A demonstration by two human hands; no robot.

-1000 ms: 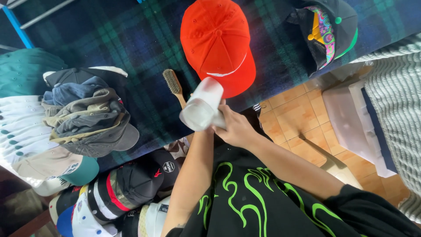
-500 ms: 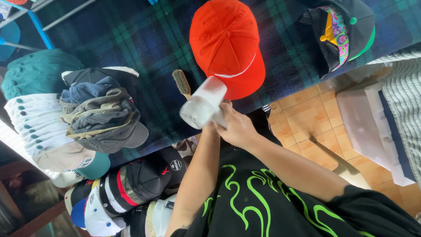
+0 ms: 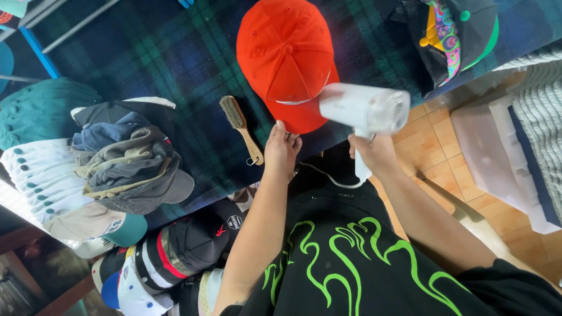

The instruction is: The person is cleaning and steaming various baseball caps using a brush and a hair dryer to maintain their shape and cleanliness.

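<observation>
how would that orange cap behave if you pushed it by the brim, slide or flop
The orange cap looks like soft cotton, so its crown would probably dent and buckle. On the plaid cloth it would likely drag rather than slide. The left hand touches its brim, which looks stiffer and may keep its curve.

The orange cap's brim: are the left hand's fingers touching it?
Touching. The head view shows the left hand's fingers resting against the brim edge of the orange cap.

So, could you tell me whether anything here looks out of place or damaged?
Nothing stands out. The red cap lies flat on the plaid cloth, the left hand at its brim, the right hand holding a white hair dryer. The brush lies beside it.
</observation>
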